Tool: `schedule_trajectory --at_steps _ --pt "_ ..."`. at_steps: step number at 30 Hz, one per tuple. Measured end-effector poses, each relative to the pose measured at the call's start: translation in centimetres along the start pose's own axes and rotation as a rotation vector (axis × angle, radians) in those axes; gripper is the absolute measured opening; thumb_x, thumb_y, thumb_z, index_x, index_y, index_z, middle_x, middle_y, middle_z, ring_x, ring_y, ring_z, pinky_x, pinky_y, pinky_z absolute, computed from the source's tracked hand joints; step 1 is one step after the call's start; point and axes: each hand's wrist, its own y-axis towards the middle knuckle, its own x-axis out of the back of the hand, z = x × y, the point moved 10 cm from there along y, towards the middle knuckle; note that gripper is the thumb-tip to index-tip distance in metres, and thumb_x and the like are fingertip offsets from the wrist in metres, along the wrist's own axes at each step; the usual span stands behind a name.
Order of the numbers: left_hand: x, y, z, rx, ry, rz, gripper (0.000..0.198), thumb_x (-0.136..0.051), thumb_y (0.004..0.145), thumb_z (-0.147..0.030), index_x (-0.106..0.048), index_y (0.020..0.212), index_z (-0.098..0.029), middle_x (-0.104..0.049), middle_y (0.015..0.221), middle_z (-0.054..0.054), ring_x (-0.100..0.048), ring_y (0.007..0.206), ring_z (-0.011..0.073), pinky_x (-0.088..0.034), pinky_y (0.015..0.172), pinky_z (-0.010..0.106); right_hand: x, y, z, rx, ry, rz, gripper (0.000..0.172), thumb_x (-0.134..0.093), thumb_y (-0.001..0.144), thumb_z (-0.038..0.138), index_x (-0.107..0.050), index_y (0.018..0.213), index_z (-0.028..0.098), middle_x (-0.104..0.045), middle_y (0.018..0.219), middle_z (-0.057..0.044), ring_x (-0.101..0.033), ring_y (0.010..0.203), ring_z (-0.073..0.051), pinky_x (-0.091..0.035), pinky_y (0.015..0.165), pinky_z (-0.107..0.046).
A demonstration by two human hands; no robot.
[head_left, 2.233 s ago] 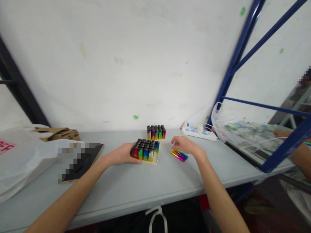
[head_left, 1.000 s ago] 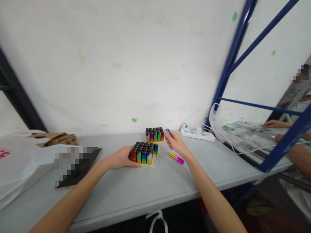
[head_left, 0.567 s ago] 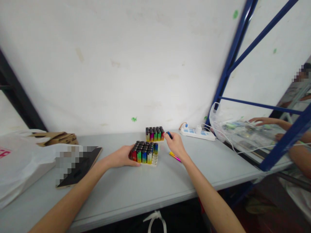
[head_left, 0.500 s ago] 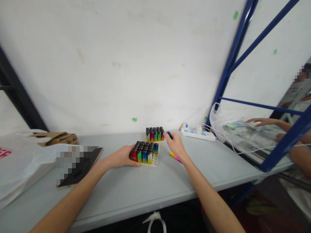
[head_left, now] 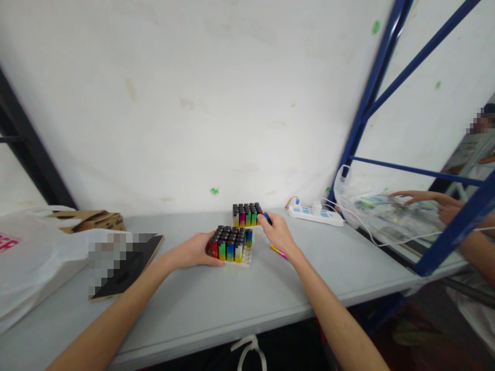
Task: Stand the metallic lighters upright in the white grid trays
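My left hand (head_left: 198, 249) is wrapped round the left side of a white tray (head_left: 246, 257) packed with upright lighters (head_left: 230, 250) with black tops and shiny coloured bodies. On its right side, the tray shows bare slots in front of a blue lighter. My right hand (head_left: 279, 232) pinches a blue lighter (head_left: 267, 218), just right of the near tray and close to a second block of lighters (head_left: 247, 215) behind it. A yellow and pink lighter (head_left: 277, 251) lies on the table, partly hidden by my right wrist.
A white power strip (head_left: 316, 213) with plugs lies by the wall. To the left are a white plastic bag (head_left: 42, 257), folded cardboard (head_left: 91, 219) and a dark flat panel (head_left: 133, 270). Beyond the blue rack post (head_left: 456, 226), another person's hands work over clear plastic packaging.
My right hand has shifted slightly left and down with the blue lighter. My left hand stays on the tray.
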Motion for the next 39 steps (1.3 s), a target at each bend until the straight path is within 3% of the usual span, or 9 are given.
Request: schedule_trajectory --at_steps 4,8,12,19,28,35,39 --pt "0.0 -0.1 -0.1 0.000 -0.001 0.001 0.074 -0.082 0.069 -0.053 -0.059 0.130 -0.017 -0.073 0.122 0.004 -0.069 0.108 0.0271 -0.054 0.093 0.030 -1.1 -0.5 0.4 0.034 0.028 0.194 0.035 -0.040 0.104 0.051 -0.053 0.093 0.021 -0.056 0.070 0.003 -0.051 0.065 -0.015 -0.035 0.063 -0.025" --pt "-0.2 0.0 0.2 0.000 -0.004 0.001 0.075 -0.082 0.069 -0.052 -0.059 0.131 -0.017 -0.073 0.121 0.004 -0.069 0.108 0.0271 -0.053 0.094 0.030 -1.4 -0.9 1.4 0.158 -0.030 0.337 0.032 -0.041 0.106 0.044 -0.056 0.094 0.019 -0.062 0.076 0.001 -0.057 0.070 -0.014 -0.042 0.069 -0.025" --pt "-0.2 0.2 0.4 -0.008 -0.001 -0.005 0.076 -0.082 0.069 -0.053 -0.058 0.132 -0.017 -0.072 0.123 0.004 -0.068 0.109 0.0274 -0.053 0.095 0.031 -1.1 -0.9 2.7 0.291 -0.119 0.332 0.031 -0.055 0.101 0.045 -0.066 0.094 0.017 -0.067 0.090 -0.005 -0.060 0.079 -0.016 -0.044 0.072 -0.026" --pt "-0.2 0.1 0.2 -0.007 -0.006 0.001 0.074 -0.082 0.070 -0.051 -0.058 0.132 -0.018 -0.072 0.123 0.003 -0.069 0.109 0.0263 -0.053 0.093 0.030 -2.7 -1.5 2.2 0.229 0.004 0.438 0.021 -0.059 0.100 0.036 -0.062 0.110 0.018 -0.069 0.078 0.000 -0.064 0.071 -0.016 -0.046 0.067 -0.026" --pt "-0.2 0.1 0.4 0.009 -0.005 -0.006 0.076 -0.082 0.068 -0.051 -0.059 0.131 -0.016 -0.072 0.121 0.004 -0.069 0.108 0.0267 -0.053 0.093 0.030 -2.3 -1.7 2.5 0.264 -0.060 0.447 0.012 -0.062 0.097 0.029 -0.058 0.103 0.019 -0.067 0.077 0.000 -0.063 0.070 -0.016 -0.047 0.066 -0.026" --pt "-0.5 0.1 0.5 -0.001 -0.031 0.002 0.076 -0.082 0.068 -0.052 -0.058 0.131 -0.018 -0.072 0.121 0.004 -0.069 0.107 0.0262 -0.054 0.092 0.030 -2.9 -1.9 2.5 0.212 -0.017 0.494 0.026 -0.067 0.093 0.025 -0.054 0.115 0.020 -0.070 0.081 0.001 -0.066 0.074 -0.016 -0.048 0.069 -0.026" --pt "-0.3 0.2 0.4 -0.001 -0.013 -0.007 0.076 -0.082 0.068 -0.052 -0.059 0.131 -0.017 -0.072 0.122 0.004 -0.068 0.108 0.0268 -0.053 0.094 0.031 -1.1 -1.5 1.2 0.139 -0.027 0.488 0.029 -0.065 0.095 0.036 -0.056 0.117 0.019 -0.072 0.082 -0.001 -0.067 0.073 -0.017 -0.049 0.068 -0.026"
